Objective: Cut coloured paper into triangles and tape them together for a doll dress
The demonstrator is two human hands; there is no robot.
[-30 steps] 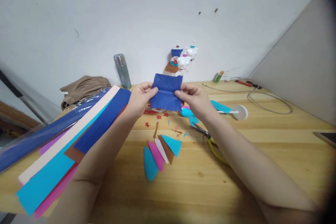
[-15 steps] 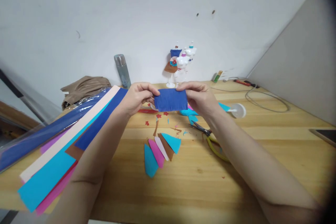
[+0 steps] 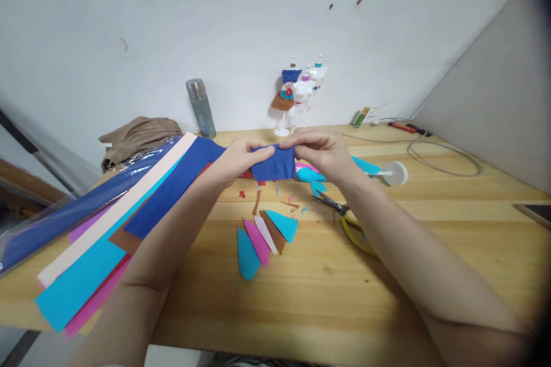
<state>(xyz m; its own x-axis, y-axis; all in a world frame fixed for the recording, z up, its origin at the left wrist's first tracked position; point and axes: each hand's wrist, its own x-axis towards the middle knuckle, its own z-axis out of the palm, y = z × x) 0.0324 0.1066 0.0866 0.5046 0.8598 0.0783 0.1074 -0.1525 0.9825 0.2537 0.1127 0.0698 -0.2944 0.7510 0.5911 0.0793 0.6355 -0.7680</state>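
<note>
Left fingers, right fingers pinch blue paper; flask marking illegible.

Held sheet above the table, strips left, cut pieces in front, scissors right, figurines behind.

Showing solid dark blue on the crepe-paper rectangle. Alternating turquoise, magenta, pale lilac, brown and turquoise across the paper petals. Layering pale pink, turquoise, dark blue, brown, red and magenta among the paper strips. Pairing blue with brown on the miniature dress. Gleaming silver over grey-green on the vacuum flask. Running streaky yellow-brown grain along the wooden tabletop.
</note>
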